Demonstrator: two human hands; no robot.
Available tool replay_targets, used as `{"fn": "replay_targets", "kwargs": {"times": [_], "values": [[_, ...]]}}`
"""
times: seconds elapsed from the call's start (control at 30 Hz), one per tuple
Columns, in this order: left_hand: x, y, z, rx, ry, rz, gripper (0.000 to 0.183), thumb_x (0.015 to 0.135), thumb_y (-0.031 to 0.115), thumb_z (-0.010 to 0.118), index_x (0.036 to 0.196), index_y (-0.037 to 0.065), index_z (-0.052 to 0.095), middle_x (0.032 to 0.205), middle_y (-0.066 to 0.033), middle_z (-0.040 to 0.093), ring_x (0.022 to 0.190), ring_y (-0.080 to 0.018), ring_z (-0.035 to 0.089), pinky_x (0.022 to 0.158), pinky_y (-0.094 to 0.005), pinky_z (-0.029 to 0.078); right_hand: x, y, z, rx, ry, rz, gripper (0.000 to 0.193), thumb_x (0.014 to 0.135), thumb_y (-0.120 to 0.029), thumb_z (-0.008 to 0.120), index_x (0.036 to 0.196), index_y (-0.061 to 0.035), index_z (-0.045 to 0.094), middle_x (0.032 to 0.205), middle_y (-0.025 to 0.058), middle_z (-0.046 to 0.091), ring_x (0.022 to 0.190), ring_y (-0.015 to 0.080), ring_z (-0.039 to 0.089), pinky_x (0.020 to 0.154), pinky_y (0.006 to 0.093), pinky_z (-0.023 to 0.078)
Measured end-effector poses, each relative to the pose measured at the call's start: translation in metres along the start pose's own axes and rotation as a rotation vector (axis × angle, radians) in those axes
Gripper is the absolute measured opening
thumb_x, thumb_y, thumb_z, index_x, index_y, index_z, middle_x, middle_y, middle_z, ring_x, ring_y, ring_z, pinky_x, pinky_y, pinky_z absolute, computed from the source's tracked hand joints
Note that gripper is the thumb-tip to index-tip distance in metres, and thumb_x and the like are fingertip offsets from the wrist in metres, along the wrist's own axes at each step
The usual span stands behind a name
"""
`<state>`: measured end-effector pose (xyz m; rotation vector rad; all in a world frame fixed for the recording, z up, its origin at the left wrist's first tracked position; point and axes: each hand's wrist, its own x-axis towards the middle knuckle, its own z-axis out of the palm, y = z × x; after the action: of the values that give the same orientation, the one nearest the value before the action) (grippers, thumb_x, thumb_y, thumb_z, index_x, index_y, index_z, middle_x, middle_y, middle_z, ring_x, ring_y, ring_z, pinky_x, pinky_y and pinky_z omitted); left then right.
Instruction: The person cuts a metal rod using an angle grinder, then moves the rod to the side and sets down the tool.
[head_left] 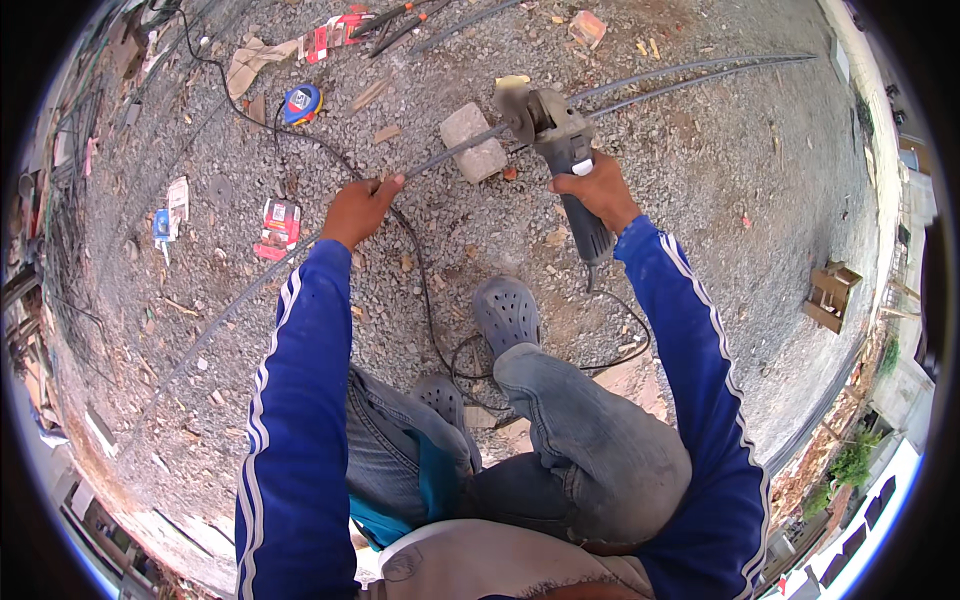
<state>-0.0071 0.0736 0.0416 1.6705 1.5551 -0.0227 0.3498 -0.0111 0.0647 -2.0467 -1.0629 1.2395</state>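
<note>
My right hand (598, 190) is wrapped round the grey body of an angle grinder (566, 142). Its disc (516, 110) is at the metal rod, just past the right end of a pale concrete block (470, 142); whether disc and rod touch I cannot tell. Fingers closed, my left hand (362, 208) grips a long thin steel rod (440, 158), which runs across the top of the block and back past my left forearm. The grinder's black cord (590, 275) leaves its lower end and loops near my feet.
A blue tape measure (302, 103) lies at the far left, with red-and-white packaging (279, 225) nearer. Black cable (412, 240) winds over the gravel past my left hand. More bars (690, 80) reach toward the far right. An opened cardboard box (832, 296) stands at right.
</note>
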Motion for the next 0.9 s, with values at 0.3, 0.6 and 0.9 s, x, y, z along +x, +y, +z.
{"fn": "replay_targets", "kwargs": {"times": [0.3,0.6,0.9], "values": [[-0.0011,0.0055,-0.0058,0.013,-0.051,-0.038,0.069,0.085,0.064,0.054,0.086,-0.002,0.071,0.079,-0.0219,0.067,0.080,-0.0349,0.066,0.078,-0.0411,0.048,0.0060,0.0020,0.0025,-0.005,0.016,-0.006,0.052,0.058,-0.024,0.082,0.097,0.0045,0.064,0.084,0.0098,0.068,0.072,0.0183,0.064,0.068,0.0313,0.051],[-0.0007,0.0066,-0.0063,-0.018,-0.048,-0.045,0.069,0.085,0.064,0.055,0.084,-0.003,0.070,0.078,-0.0200,0.066,0.077,-0.0320,0.064,0.075,-0.0397,0.048,0.0045,-0.0004,0.0014,0.003,0.005,0.013,0.052,0.058,-0.023,0.082,0.098,0.0049,0.064,0.084,0.0102,0.068,0.072,0.0178,0.063,0.067,0.0308,0.051],[-0.0001,0.0044,-0.0057,-0.010,-0.067,-0.049,0.069,0.085,0.065,0.054,0.083,-0.003,0.070,0.076,-0.0193,0.065,0.074,-0.0304,0.063,0.074,-0.0398,0.048,0.0075,0.0031,0.0034,0.010,-0.007,0.037,0.052,0.058,-0.024,0.082,0.098,0.0048,0.064,0.084,0.0108,0.068,0.073,0.0184,0.064,0.068,0.0311,0.051]]}}
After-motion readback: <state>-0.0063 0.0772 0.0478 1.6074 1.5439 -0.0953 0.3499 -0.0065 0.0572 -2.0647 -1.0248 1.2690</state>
